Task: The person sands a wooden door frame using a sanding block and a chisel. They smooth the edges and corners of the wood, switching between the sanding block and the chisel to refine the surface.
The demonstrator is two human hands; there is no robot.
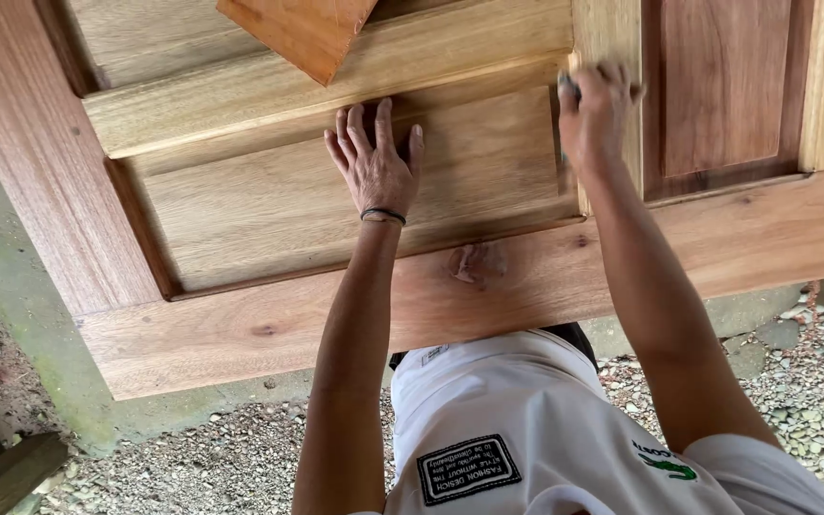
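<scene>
Nearest to me was my own white shirt (526, 429), with gravel ground (240, 458) underneath and a mossy concrete strip (21, 315) off to my left. Both arms reached out over the bottom rail of the wooden door (269, 324), which lay flat before me like a worktop, pale sanded panels framed by redder rails. My left hand (374, 162) lay flat on the recessed panel (336, 205), fingers spread and holding nothing, a dark band at the wrist; I judged it was there to brace me and steady the door. My right hand (595, 110) was further out, on the upright stile (612, 29) between two panels, its grip closed tightly around a small dark-edged thing (569, 88), likely a sanding scrap, though most of it was hidden in my fist and I could not tell for certain. It pressed against the stile's left edge, where the moulding meets the panel. Beyond my hands, a loose reddish wood block (302, 33) rested on the upper rail, well apart from both hands. The darker right-hand panel (722, 86) looked less worked. Stones (765, 339) and rubble lay past the door's right end.
</scene>
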